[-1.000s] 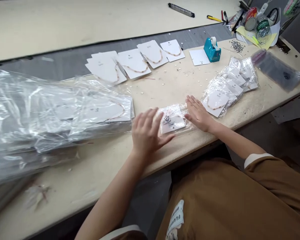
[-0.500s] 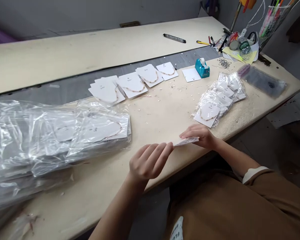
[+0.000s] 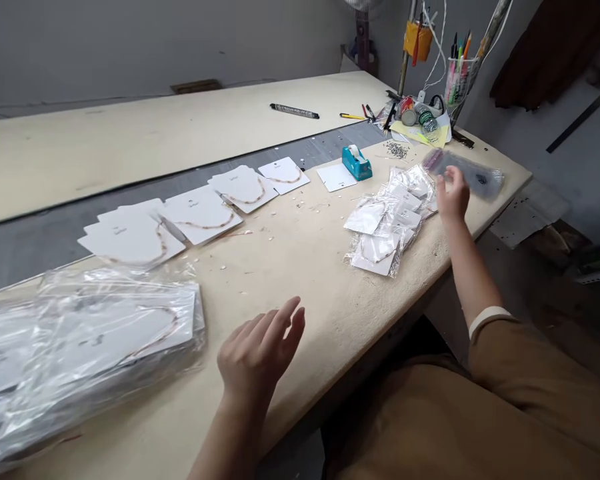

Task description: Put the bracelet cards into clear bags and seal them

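My left hand (image 3: 263, 347) hovers over the near part of the table with its fingers loosely apart and nothing in them. Farther right, my right hand (image 3: 453, 195) is raised beside a pile of bagged necklace cards (image 3: 380, 250), its fingers bent but apart and no item visible in them. Just behind it lies a stack of clear plastic bags (image 3: 467, 175). White necklace cards (image 3: 197, 210) with beaded strands sit in overlapping groups along the grey strip. At the left, a large clear plastic wrapping (image 3: 105, 333) covers more necklace cards.
A teal tape dispenser (image 3: 357, 163) stands by a single white card (image 3: 336, 177). Small metal pieces (image 3: 397, 150) are heaped behind it. A black marker (image 3: 294, 111), a plastic bottle (image 3: 427, 121) and a pen cup (image 3: 460, 80) are toward the back. The table's front edge runs diagonally.
Both hands have let go of the thin bagged card held between them. A bagged card now lies differently atop the pile. My right hand moved toward the plastic bags; the view shifted.
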{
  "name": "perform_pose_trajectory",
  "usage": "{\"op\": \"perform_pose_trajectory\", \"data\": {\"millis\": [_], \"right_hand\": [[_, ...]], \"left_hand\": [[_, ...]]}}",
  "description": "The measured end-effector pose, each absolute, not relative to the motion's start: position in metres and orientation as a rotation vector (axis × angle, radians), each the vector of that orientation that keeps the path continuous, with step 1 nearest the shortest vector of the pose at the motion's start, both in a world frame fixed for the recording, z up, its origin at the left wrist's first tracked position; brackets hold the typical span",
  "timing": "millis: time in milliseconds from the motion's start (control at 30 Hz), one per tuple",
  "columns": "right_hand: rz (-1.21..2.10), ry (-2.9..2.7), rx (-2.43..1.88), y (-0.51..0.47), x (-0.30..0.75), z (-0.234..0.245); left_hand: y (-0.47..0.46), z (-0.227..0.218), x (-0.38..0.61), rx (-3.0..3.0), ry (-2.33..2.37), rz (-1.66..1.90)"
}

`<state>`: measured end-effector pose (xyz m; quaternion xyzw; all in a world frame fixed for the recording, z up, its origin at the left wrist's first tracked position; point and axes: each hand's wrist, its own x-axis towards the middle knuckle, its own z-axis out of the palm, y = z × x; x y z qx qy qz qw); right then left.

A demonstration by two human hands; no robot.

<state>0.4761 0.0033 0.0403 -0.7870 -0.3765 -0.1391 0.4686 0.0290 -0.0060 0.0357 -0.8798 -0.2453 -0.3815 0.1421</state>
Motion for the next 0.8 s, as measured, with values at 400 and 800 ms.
{"op": "perform_pose_trajectory", "data": {"millis": [400,800], "right_hand": [[-0.230,-1.034,-2.632,-0.015,0.609,0.001],[0.025,-1.371,-1.776,-0.002,0.482,0.086]], "left_hand": [[0.000,0.025,0.026,-2.511,-0.790,-1.225],[-0.007,0.019,0.033,-2.706,-0.934,-1.408]]}}
